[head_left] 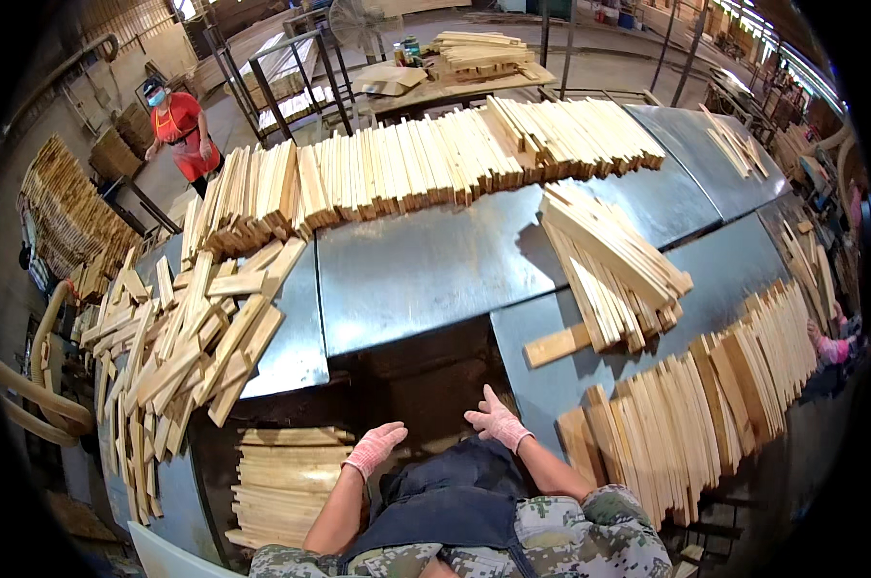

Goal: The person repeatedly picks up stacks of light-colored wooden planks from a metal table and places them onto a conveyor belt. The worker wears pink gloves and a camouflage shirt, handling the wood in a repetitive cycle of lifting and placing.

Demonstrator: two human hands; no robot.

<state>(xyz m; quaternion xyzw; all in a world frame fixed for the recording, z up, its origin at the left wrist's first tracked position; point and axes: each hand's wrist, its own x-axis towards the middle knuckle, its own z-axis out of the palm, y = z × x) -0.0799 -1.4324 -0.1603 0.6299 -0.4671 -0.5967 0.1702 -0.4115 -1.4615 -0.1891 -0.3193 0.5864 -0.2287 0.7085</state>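
My left hand (376, 449), in a pinkish-white work glove, is held in front of my dark apron (455, 501) with its fingers stretched out and nothing in it. Close to it, on the left, lies a low stack of pale wooden strips (286, 482). In a matching glove, my right hand (498, 422) is also empty, thumb and fingers apart. It hovers over the dark gap by the edge of the metal table (426, 279). To its right stands a long row of wooden slats (686, 414). A fanned pile of planks (604, 265) rests on the metal beyond.
Along the table's far side runs a long row of upright wooden strips (406, 169). A jumbled heap of short wood pieces (195, 337) covers the left end. Behind, a person in a red apron (180, 135) stands at the left. A pink-sleeved hand (825, 342) shows at far right.
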